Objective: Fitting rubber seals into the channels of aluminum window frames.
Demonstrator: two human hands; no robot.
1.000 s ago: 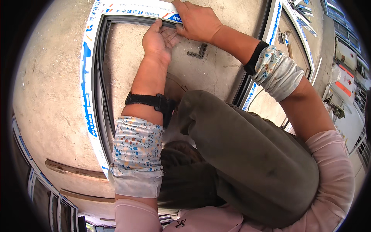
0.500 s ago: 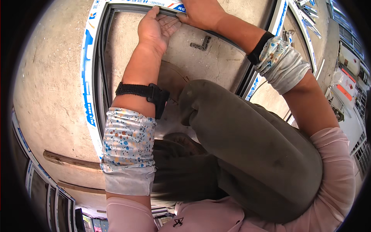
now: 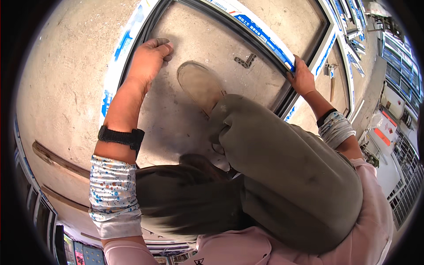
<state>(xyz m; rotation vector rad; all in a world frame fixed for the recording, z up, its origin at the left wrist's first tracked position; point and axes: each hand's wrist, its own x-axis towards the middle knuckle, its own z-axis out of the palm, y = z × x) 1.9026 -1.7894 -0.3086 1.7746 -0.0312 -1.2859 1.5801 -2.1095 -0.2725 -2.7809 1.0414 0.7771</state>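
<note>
A large window frame (image 3: 263,31), wrapped in white and blue printed film, lies over the concrete floor around my legs. Black rubber strip (image 3: 155,17) runs along the inner edge of its left side and far-left corner. My left hand (image 3: 149,61) is at that left side, its fingers curled in over the opening; whatever they hold, if anything, is hidden. At the right end of the far bar, by the corner with the crosspiece, my right hand (image 3: 304,78) grips the frame, thumb on the inner side. A dark L-shaped corner bracket (image 3: 245,60) lies on the floor inside the opening.
My shoe (image 3: 199,86) stands inside the frame, below my bent knee. Wooden strips (image 3: 59,159) lie on the floor at left. To the right are more film-wrapped frames (image 3: 349,75), a hammer-like tool (image 3: 331,77) and a white box with red markings (image 3: 385,130).
My left hand has left the far bar for the left side, its fingers now curled. My right hand has slid right along the far bar to its corner. The view has shifted.
</note>
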